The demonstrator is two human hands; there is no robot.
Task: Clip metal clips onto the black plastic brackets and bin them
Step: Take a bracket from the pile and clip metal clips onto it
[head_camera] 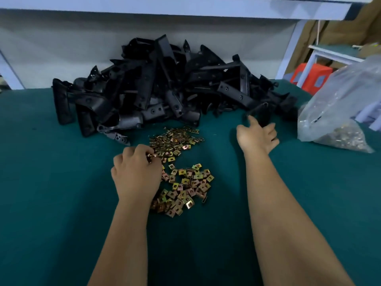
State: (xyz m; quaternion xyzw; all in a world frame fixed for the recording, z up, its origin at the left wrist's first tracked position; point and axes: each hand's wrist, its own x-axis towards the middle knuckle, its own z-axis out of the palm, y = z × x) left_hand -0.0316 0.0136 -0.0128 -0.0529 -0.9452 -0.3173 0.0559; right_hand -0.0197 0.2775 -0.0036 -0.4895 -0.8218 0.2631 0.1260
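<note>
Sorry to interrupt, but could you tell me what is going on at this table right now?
A person is working at a green-covered table, fitting metal clips to black plastic brackets. The left hand is picking a clip out of the scattered brass-coloured metal clips. The right hand grips a black bracket at the edge of the big pile of brackets. A clear plastic bag holding more clips lies at the right. No bin is in view.

A green table cover [51,182] spreads across the near scene. At the far right stand a white metal frame [321,56] and an orange stool [309,76], with brown cardboard [338,29] behind them. A white shelf [165,6] spans the far top.
</note>
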